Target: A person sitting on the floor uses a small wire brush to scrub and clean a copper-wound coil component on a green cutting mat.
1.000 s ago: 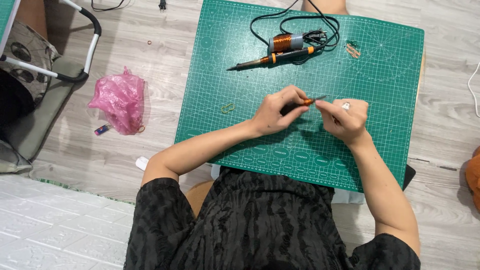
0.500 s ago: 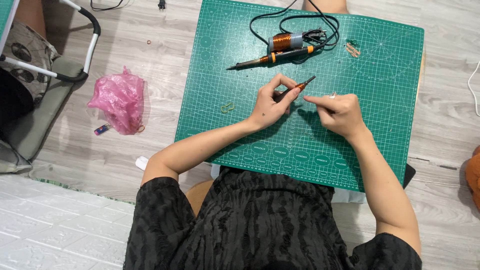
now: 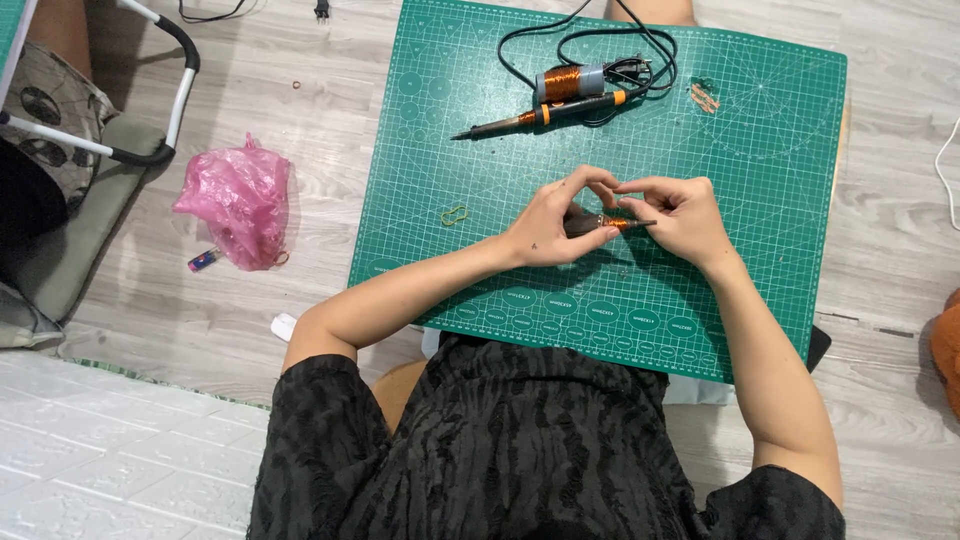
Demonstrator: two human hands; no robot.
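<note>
Head view: we see both hands meeting mid-mat.
Left hand (image 3: pixel 553 225): pinches the small rod (image 3: pixel 608 223).
Right hand (image 3: pixel 680 212): pinches the rod's right end.
Mat (image 3: pixel 760 150): soldering iron (image 3: pixel 545 113) at far side.

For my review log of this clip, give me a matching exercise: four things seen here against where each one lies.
Things:
1. soldering iron
2. pink plastic bag
3. small copper-wound rod
4. yellow loop

Places:
A. on the wooden floor, left of the cutting mat
B. held between the left hand and right hand
C. at the mat's far edge
D. flat on the mat, left of the hands

Pairs: 1-C, 2-A, 3-B, 4-D
</note>
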